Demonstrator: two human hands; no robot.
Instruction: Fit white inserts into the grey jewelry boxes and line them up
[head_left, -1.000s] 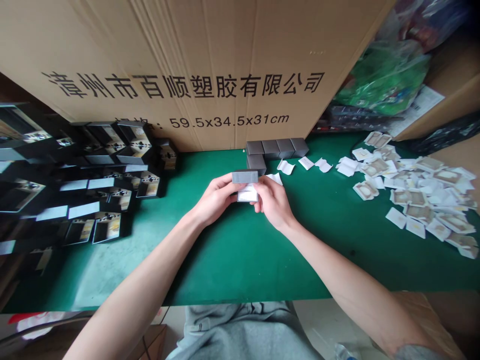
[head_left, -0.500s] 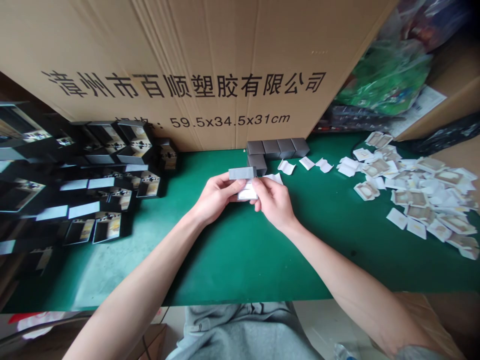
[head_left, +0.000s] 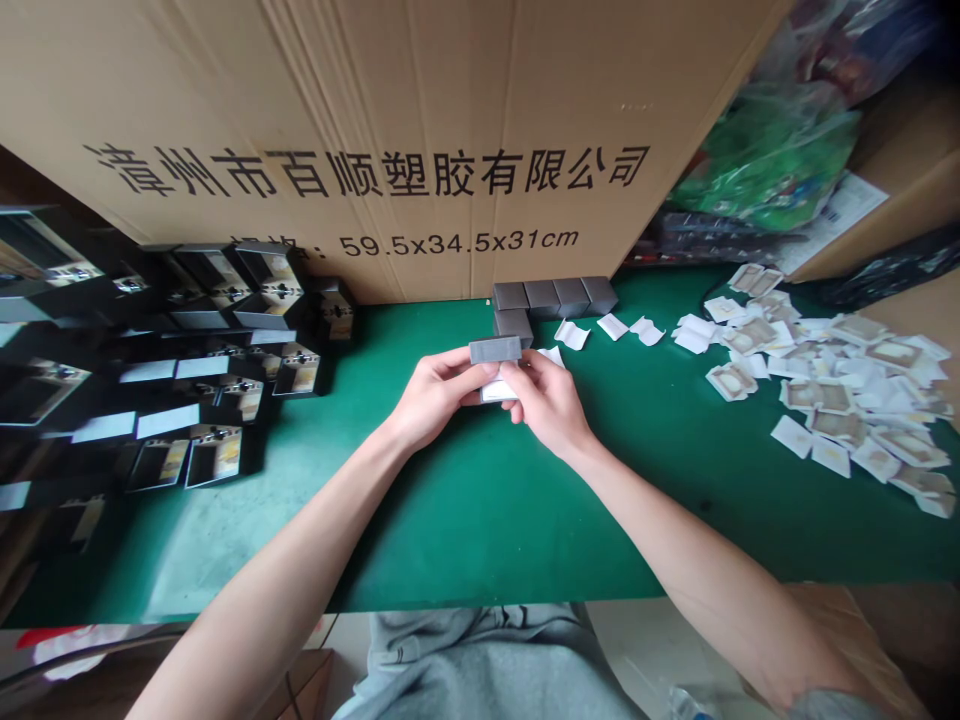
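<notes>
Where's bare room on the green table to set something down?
Bare: the table between the forearms, and between the right forearm and white pieces. Crowded: far left, open boxes; far right, those pieces; back middle, dark boxes.

Packing workshop; green worktop point(head_left: 480, 520), rows of open black boxes point(head_left: 270, 315), large printed carton point(head_left: 420, 100), heaped white pieces point(head_left: 830, 456)

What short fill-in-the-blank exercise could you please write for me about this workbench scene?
1. The small grey box is held between the left hand and the ____ hand.
2. The tabletop is coloured ____.
3. The open dark boxes stand on the person's ____ side.
4. The printing on the large carton is ____ in colour.

Missing words: right; green; left; black.
</notes>
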